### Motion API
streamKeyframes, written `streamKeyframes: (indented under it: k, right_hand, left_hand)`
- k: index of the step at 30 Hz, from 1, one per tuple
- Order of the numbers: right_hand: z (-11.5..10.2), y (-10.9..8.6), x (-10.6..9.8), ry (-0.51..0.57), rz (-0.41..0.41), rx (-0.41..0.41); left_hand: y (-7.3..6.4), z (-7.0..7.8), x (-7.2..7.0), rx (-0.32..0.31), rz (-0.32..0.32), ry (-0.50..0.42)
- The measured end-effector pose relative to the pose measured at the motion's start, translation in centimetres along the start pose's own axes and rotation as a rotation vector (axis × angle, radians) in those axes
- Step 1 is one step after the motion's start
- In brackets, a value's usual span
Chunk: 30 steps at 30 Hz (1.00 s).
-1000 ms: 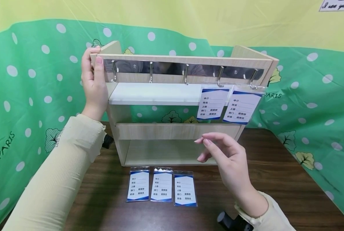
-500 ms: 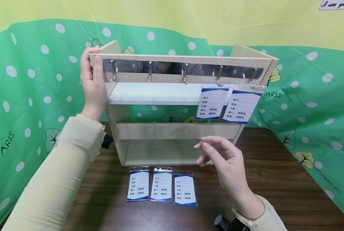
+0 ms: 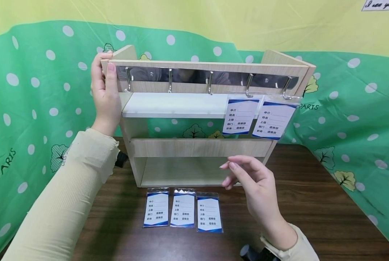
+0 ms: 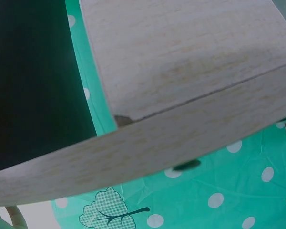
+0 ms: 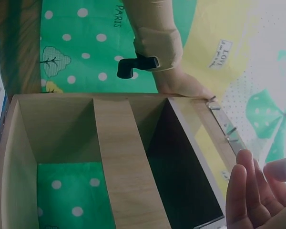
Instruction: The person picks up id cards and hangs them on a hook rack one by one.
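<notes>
My left hand (image 3: 106,96) grips the upper left corner of a pale wooden shelf rack (image 3: 201,148), its thumb on the front board. A metal strip with several hooks (image 3: 187,76) runs along that board. Two badge cards in clear sleeves, one (image 3: 241,116) beside the other (image 3: 274,119), hang from the two rightmost hooks. My right hand (image 3: 257,190), loosely curled and holding nothing, hovers before the lower shelf. Three similar badge cards, left (image 3: 156,208), middle (image 3: 182,209) and right (image 3: 209,214), lie in a row on the table.
The rack stands on a dark wooden table (image 3: 311,203). Behind it hangs a green and yellow cloth (image 3: 354,108) with white dots and trees. A white shelf board (image 3: 174,106) sits under the hook strip. Black wrist cameras, such as the right one (image 3: 257,253), are strapped on.
My right hand has drifted slightly down and to the left. The left hand, the rack and all the badge cards look the same.
</notes>
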State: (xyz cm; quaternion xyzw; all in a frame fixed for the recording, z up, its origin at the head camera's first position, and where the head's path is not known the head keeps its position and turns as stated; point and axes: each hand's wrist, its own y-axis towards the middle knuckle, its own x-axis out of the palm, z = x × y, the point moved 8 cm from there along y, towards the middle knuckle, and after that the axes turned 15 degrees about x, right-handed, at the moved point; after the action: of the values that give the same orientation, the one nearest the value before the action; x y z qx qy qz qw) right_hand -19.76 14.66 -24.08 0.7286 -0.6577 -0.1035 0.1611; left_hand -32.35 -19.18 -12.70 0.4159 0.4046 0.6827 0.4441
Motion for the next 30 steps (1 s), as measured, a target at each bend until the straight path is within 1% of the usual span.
streamKeyframes:
  k: [4, 7, 18, 23, 30]
  right_hand:
    - [0.3, 0.1, -0.2, 0.054, -0.003, -0.011]
    - [0.4, 0.1, -0.4, 0.074, 0.006, -0.014]
    - [0.9, 0.1, -1.1, 0.099, 0.060, 0.040]
    - [1.3, -0.1, -1.2, 0.105, 0.070, 0.059]
    - [1.8, -0.4, -1.2, 0.087, 0.076, 0.082]
  left_hand:
    - [0.0, 0.0, 0.0, -0.002, 0.009, -0.018]
    - [0.0, 0.0, 0.0, -0.004, 0.012, -0.020]
    - [0.0, 0.0, -0.1, -0.014, 0.012, 0.005]
    - [0.0, 0.0, 0.0, -0.010, 0.006, -0.007]
    - [0.0, 0.0, 0.1, -0.006, 0.013, -0.029]
